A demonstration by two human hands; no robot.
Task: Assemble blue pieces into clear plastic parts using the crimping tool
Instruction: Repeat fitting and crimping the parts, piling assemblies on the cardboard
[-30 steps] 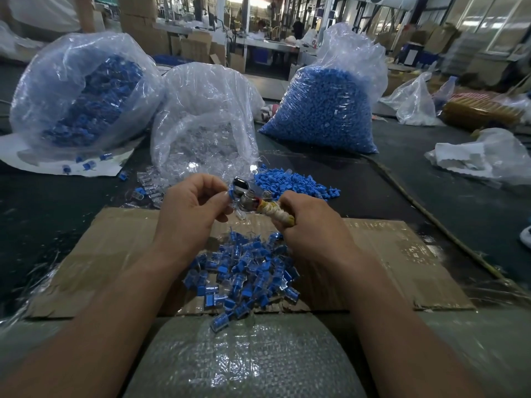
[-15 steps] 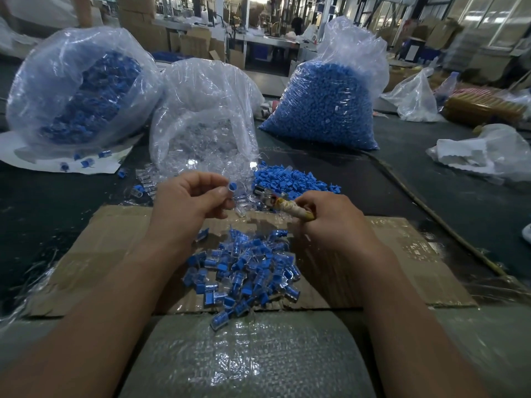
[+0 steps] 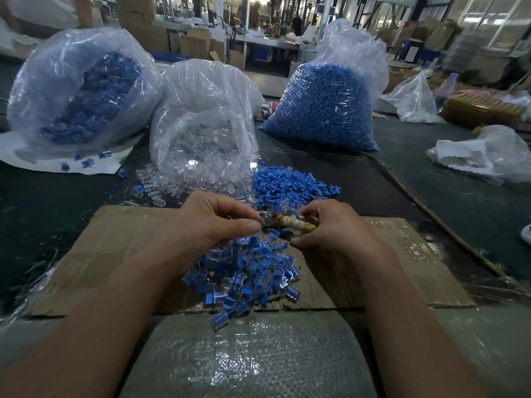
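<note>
The fingers of the right hand [image 3: 336, 229] were clenched round the crimping tool [image 3: 294, 223]. The fingers of the left hand [image 3: 218, 225] pinched a small piece [image 3: 263, 222], too blurred to identify, at the tool's metal tip. Just below the fingers, assembled parts [image 3: 247, 272] lay heaped on cardboard [image 3: 123, 242]. Loose blue pieces [image 3: 287, 182] sat just beyond them.
</note>
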